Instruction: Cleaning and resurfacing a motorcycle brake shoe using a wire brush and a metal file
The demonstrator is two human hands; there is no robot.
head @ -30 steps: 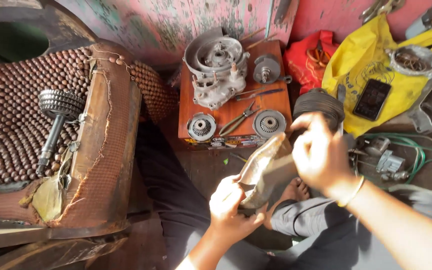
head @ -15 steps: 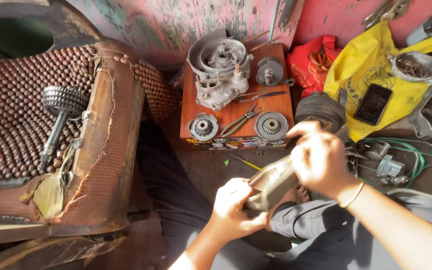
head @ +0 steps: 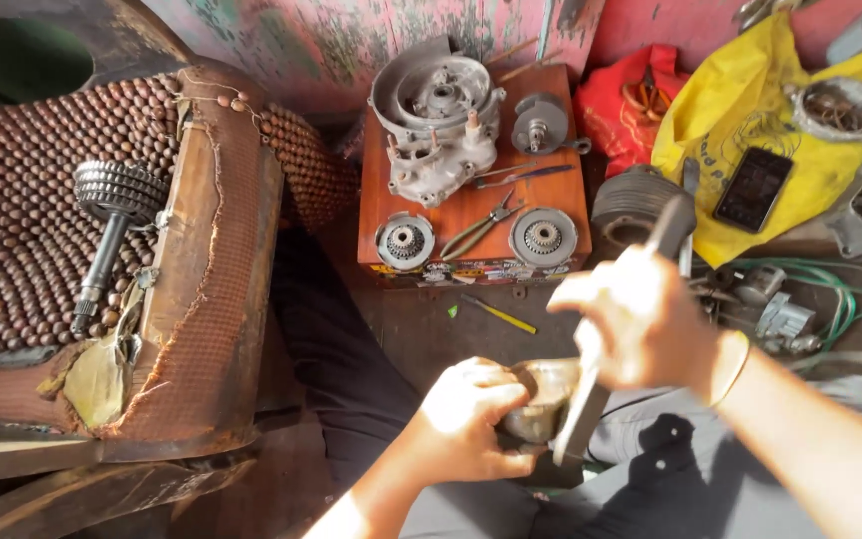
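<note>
My left hand [head: 466, 419] is clamped around a greasy, rounded metal part [head: 543, 397] low in the head view, just above my lap. My right hand [head: 641, 319] grips a long, flat grey tool [head: 579, 424]. The tool slants from a dark upper end [head: 672, 222] down to the metal part, and its lower end rests against that part beside my left fingers. The motion blurs my right hand. What kind of tool it is cannot be made out.
An orange wooden board [head: 471, 215] carries an engine casing [head: 436, 125], two round geared discs [head: 404, 242] [head: 542, 238], pliers [head: 483, 228] and a small round part [head: 541, 125]. A geared shaft [head: 107, 225] lies on the beaded seat [head: 12, 200] at left. At right are a finned cylinder [head: 631, 205], a phone [head: 753, 188] on a yellow bag [head: 740, 110], a red bag [head: 623, 105] and green wires [head: 830, 289].
Both hands have dropped lower, toward my lap, with the metal part. My right hand has shifted from the part's top to gripping the long tool set against it.
</note>
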